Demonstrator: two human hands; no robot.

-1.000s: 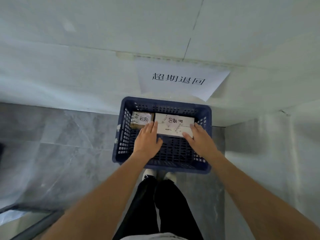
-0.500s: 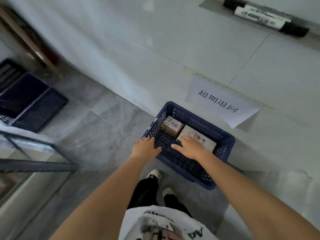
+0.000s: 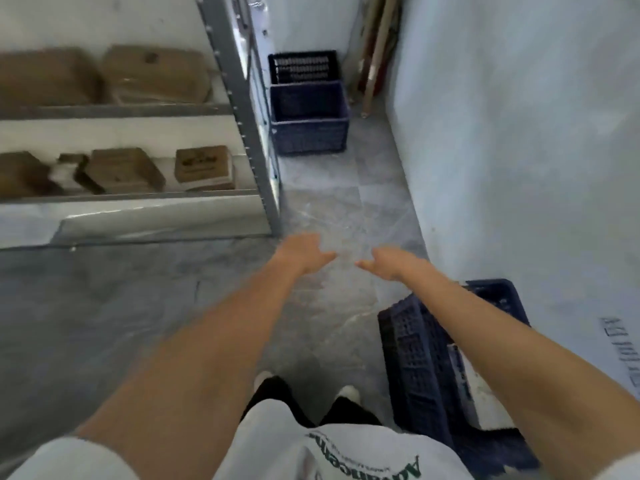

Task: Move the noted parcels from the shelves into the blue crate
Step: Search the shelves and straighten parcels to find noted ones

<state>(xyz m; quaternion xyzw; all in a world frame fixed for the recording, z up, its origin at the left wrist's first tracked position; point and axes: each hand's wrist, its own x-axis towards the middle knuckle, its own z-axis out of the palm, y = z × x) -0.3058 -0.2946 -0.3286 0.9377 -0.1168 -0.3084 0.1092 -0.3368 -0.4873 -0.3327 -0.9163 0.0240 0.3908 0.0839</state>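
On the far left, the metal shelves (image 3: 131, 110) carry brown parcels (image 3: 156, 76) on two levels: two large ones above, and below them several smaller boxes, among them a brown box (image 3: 204, 166) with dark print at the right end of the lower shelf, next to the grey upright (image 3: 239, 98). Whether any of them bears a note cannot be read through the blur. They sit near the front edge, which should make them easy to take.

Past the upright, further back on the floor (image 3: 329, 209), two dark blue crates (image 3: 308, 116) stand by the wall, apparently stacked or one just behind the other.

In the middle, both arms reach forward over the bare floor. The left hand (image 3: 304, 252) holds nothing; its grip is apart, fingers loosely extended. The right hand (image 3: 384, 263) is likewise empty with its fingers relaxed and spread. Both hands look free to fetch the next parcel.

At the lower right, beside the wall and partly hidden by the right forearm, stands the blue crate (image 3: 415, 358). Something pale lies inside it, likely a parcel already delivered. More shelf parcels probably remain to be checked.
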